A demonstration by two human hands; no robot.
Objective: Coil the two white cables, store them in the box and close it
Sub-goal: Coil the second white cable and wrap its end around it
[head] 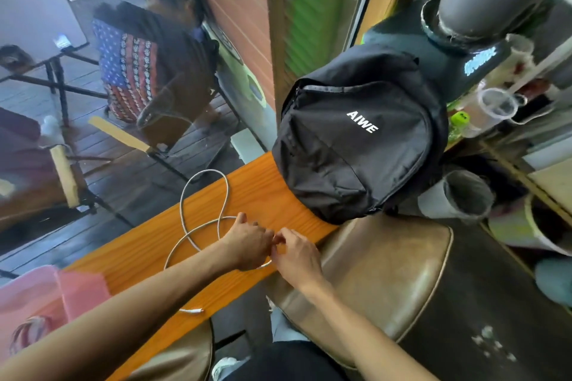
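Note:
A white cable (198,198) lies in loose loops on the orange wooden counter (257,182). My left hand (247,241) rests over the near end of that cable, fingers closed on it. My right hand (297,252) meets it fingertip to fingertip and pinches the same cable end. A second white cable end (192,310) with a plug pokes out from under my left forearm; the rest of it is hidden. A translucent pink box (46,297) stands at the counter's near left corner, with something coiled inside.
A black backpack (356,139) fills the far end of the counter. A brown leather stool (387,275) stands right of the counter, another stool (182,356) below it. Beyond the glass a person sits by a folding table. Cups and a dark pipe crowd the right.

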